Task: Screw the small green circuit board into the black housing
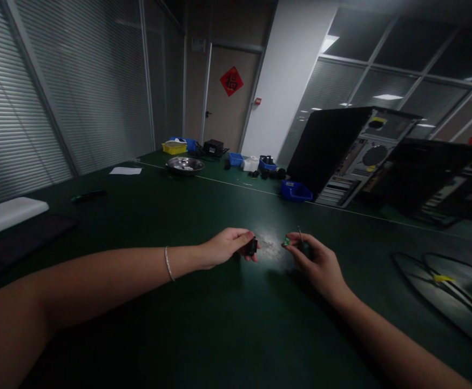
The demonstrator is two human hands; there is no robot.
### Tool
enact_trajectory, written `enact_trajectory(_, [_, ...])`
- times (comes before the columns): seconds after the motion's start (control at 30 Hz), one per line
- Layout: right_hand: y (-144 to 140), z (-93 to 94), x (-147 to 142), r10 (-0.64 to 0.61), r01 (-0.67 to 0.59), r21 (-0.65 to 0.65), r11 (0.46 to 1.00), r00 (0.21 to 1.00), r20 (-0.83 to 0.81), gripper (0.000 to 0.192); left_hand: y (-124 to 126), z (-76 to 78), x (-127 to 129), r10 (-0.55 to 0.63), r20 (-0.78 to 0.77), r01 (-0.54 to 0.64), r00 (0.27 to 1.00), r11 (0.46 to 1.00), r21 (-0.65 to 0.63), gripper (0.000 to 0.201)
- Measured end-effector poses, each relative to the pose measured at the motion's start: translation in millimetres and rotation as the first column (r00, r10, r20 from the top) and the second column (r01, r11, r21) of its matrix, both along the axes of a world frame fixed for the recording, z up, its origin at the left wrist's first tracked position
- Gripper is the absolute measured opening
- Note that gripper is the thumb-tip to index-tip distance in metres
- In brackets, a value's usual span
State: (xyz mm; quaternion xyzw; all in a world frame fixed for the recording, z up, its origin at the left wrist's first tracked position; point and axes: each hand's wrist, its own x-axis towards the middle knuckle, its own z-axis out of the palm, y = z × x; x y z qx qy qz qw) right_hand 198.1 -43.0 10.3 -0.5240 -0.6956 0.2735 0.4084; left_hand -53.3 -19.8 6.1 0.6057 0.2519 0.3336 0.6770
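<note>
My left hand (228,246) reaches out over the dark green table (203,324) and pinches a small black part (253,246) between thumb and fingers. A thin bracelet circles that wrist. My right hand (316,262) is closed around a screwdriver (302,242) whose thin shaft sticks up above the fingers; a small green piece (287,241) sits at its fingertips. The two hands are a short gap apart, both low over the table.
Two opened computer cases (353,154) lie at the back right. A blue bin (296,190), a metal bowl (184,165), yellow and blue bins and a paper sheet (126,170) sit further back. Curved flat panels (442,292) lie at the right.
</note>
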Motion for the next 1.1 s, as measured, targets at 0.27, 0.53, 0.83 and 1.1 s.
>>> enact_trajectory(0.27, [0.0,1.4,-5.8,0.004,-0.011,-0.075,0.997,0.995,-0.095,0.035,2.7,5.0,1.4,0.051,0.046,-0.047,0.998,0.996,-0.072,0.032])
enact_trajectory(0.53, [1.3,2.5,-21.3,-0.038,0.015,-0.120,0.993,0.981,-0.190,0.033,16.3,7.3,5.5,0.105,0.028,-0.099,0.994,0.980,-0.171,0.027])
enact_trajectory(0.83, [20.2,10.5,-44.1,0.103,-0.109,-0.020,0.994,0.976,-0.190,0.017,27.4,1.1,24.2,0.180,0.089,-0.149,0.980,0.948,-0.283,0.024])
enact_trajectory(1.1, [41.4,-4.0,-37.5,0.296,-0.302,-0.013,0.953,0.940,-0.171,0.006,47.3,-22.5,29.7,0.204,0.091,-0.161,0.975,0.925,-0.345,0.025])
